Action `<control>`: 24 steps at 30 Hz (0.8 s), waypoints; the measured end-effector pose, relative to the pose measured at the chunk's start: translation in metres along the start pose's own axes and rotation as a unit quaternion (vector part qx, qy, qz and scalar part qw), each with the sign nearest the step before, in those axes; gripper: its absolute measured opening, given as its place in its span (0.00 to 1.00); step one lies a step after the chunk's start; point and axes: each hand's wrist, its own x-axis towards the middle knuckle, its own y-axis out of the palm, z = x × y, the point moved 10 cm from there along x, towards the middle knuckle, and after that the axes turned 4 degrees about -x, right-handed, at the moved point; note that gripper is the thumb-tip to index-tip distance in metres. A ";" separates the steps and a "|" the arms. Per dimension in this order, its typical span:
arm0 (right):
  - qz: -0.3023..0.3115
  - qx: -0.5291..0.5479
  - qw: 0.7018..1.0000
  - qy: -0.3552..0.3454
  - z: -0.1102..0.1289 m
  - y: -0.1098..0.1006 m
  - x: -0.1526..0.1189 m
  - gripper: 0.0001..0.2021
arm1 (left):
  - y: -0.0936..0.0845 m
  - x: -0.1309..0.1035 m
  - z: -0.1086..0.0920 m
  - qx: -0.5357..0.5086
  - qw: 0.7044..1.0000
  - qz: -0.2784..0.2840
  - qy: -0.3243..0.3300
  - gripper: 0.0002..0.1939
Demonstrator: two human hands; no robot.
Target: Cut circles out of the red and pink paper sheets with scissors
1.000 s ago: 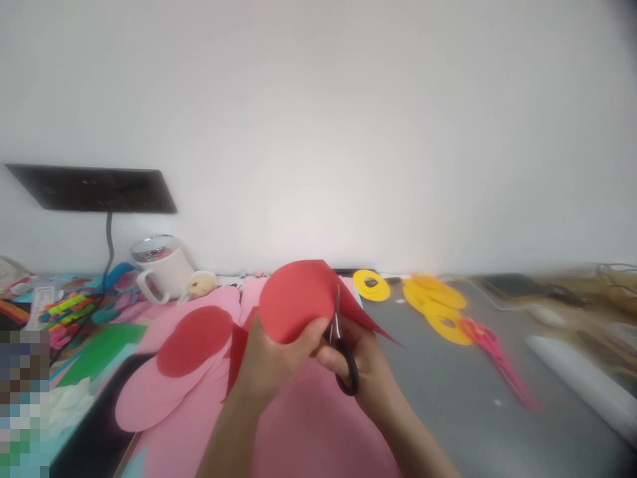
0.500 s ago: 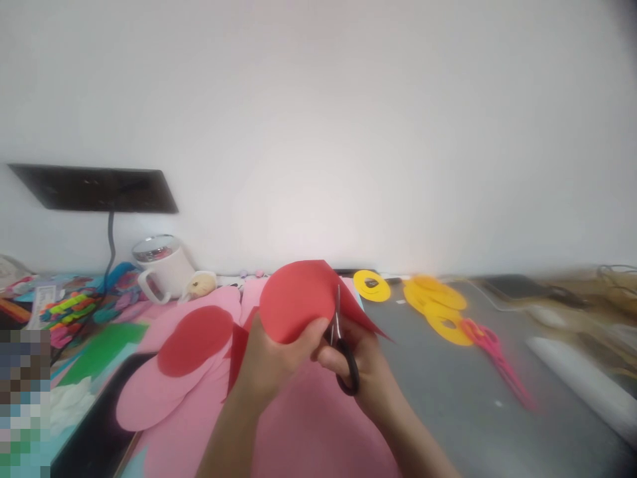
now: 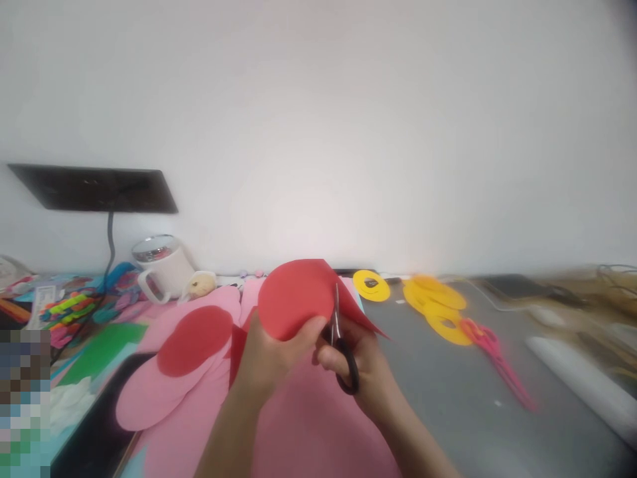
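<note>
A sheet of red paper point(image 3: 296, 299), its near side cut to a round edge, is held up in front of me. My left hand point(image 3: 276, 355) grips its lower edge, the thumb lying on top. In my right hand point(image 3: 355, 358) is a pair of scissors point(image 3: 349, 368) with black handles, thumb through one loop. The blades point up and away at the right edge of the round part. A loose flap of the red paper hangs to the right, beyond the blades. The fingers under the paper are partly hidden.
Pink paper circles point(image 3: 144, 401) and a red circle point(image 3: 196, 340) lie to the left, near a white mug point(image 3: 169, 269). On the grey surface point(image 3: 428, 405) at right are yellow paper rings point(image 3: 432, 299) and pink scissors point(image 3: 500, 362). A wall rises behind.
The scissor blades have come closer together on the paper. The red paper and my hands have shifted very slightly left; the things around stay in place.
</note>
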 end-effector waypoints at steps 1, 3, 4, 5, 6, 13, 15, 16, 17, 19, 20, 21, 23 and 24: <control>0.000 -0.001 1.000 0.000 0.000 0.000 0.000 0.09 | 0.001 0.000 -0.001 0.000 1.000 0.007 0.001 0.12; -0.001 -0.003 1.000 0.003 -0.002 -0.001 0.000 0.09 | 0.004 0.000 -0.003 0.001 1.000 0.020 0.003 0.12; -0.002 -0.004 1.000 0.004 -0.002 -0.001 0.000 0.09 | 0.005 0.000 -0.004 0.000 1.000 0.025 0.004 0.12; -0.003 -0.005 1.000 0.005 -0.003 -0.001 0.000 0.09 | 0.006 0.000 -0.005 -0.003 1.000 0.029 0.003 0.11; -0.004 -0.005 1.000 0.005 -0.003 -0.001 0.000 0.09 | 0.006 -0.001 -0.006 -0.005 0.999 0.032 0.002 0.10; -0.013 -0.015 1.000 0.014 -0.004 -0.002 0.000 0.08 | 0.005 -0.001 -0.007 -0.019 0.999 0.024 -0.007 0.11; -0.014 -0.011 1.000 0.018 -0.006 -0.003 0.000 0.08 | 0.005 -0.001 -0.006 -0.017 0.999 0.025 -0.015 0.11; -0.013 -0.009 1.000 0.020 -0.006 -0.003 0.001 0.07 | 0.006 -0.001 -0.007 -0.019 0.999 0.028 -0.014 0.11; -0.013 -0.008 1.000 0.022 -0.007 -0.002 0.001 0.07 | 0.006 -0.001 -0.008 -0.023 0.999 0.032 -0.011 0.11; -0.011 -0.002 1.000 0.023 -0.006 -0.002 0.001 0.07 | 0.008 -0.002 -0.010 -0.033 0.999 0.042 -0.007 0.11; -0.010 0.002 1.000 0.023 -0.006 -0.001 0.001 0.06 | 0.009 -0.002 -0.010 -0.036 0.998 0.045 -0.007 0.11; -0.009 0.006 1.000 0.023 -0.005 -0.001 0.001 0.06 | 0.008 -0.002 -0.010 -0.035 0.998 0.043 -0.010 0.10; -0.008 0.011 1.000 0.024 -0.005 -0.001 0.000 0.06 | 0.005 -0.002 -0.007 -0.029 0.999 0.027 -0.019 0.08; -0.008 0.014 1.000 0.026 -0.005 -0.001 0.000 0.06 | 0.003 -0.002 -0.006 -0.028 0.999 0.019 -0.020 0.07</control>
